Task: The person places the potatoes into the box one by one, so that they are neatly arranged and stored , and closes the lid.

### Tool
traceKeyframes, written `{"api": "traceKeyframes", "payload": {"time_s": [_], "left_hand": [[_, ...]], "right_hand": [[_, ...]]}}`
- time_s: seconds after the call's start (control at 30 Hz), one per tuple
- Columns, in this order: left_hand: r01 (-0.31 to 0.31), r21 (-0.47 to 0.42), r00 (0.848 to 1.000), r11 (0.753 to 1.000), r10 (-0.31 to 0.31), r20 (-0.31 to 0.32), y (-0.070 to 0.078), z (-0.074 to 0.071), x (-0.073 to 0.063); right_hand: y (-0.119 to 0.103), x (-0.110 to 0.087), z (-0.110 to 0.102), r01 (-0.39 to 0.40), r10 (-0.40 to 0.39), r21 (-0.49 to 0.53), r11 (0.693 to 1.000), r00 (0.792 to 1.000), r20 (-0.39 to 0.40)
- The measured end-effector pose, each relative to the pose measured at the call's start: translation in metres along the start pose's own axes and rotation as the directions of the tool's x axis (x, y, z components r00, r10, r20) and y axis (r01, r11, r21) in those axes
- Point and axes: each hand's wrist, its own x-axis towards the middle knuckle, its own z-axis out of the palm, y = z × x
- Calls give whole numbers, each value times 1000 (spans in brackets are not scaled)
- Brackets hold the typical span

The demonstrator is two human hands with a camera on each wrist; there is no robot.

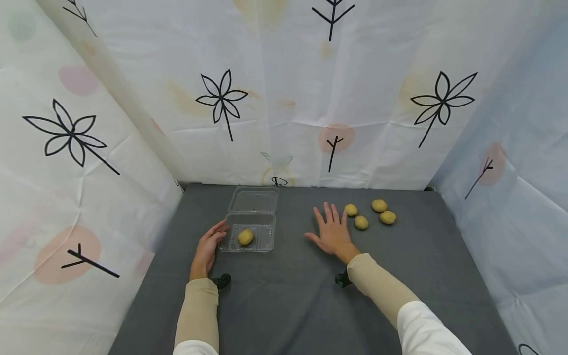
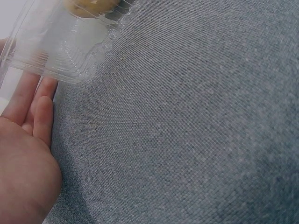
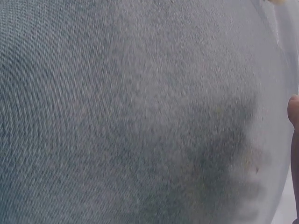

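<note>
A clear plastic clamshell container [image 1: 268,231] lies with its lid folded back on the left of the table. One small yellow potato [image 1: 245,237] is inside it. My left hand [image 1: 207,249] is at the container's left side, holding its rim; in the left wrist view its fingers [image 2: 43,119] reach along the outside of the plastic wall. Spread wide with nothing in it, my right hand [image 1: 332,234] is over the middle of the table, its fingertips just left of the nearest loose potato [image 1: 351,210]. Only a fingertip [image 3: 293,111] shows in the right wrist view.
To the right of that hand are more loose potatoes: one nearest [image 1: 361,223], and a close pair, one behind [image 1: 379,205] and one in front [image 1: 388,217]. A dark grey cloth covers the table [image 1: 284,301]. White patterned curtains [image 1: 284,98] hang at the back and both sides.
</note>
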Motion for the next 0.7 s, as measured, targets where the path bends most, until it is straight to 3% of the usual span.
{"api": "traceKeyframes", "payload": {"time_s": [0.37,0.7], "left_hand": [[-6,2,1000,1000,6,1,-3,-2,3],[0,-5,1000,1000,0,-1,-4,-3,2]], "right_hand": [[26,-2,-1,-42,41,-31,999,997,-60],[47,-6,-3,-56,54,-18,998,996,-67]]}}
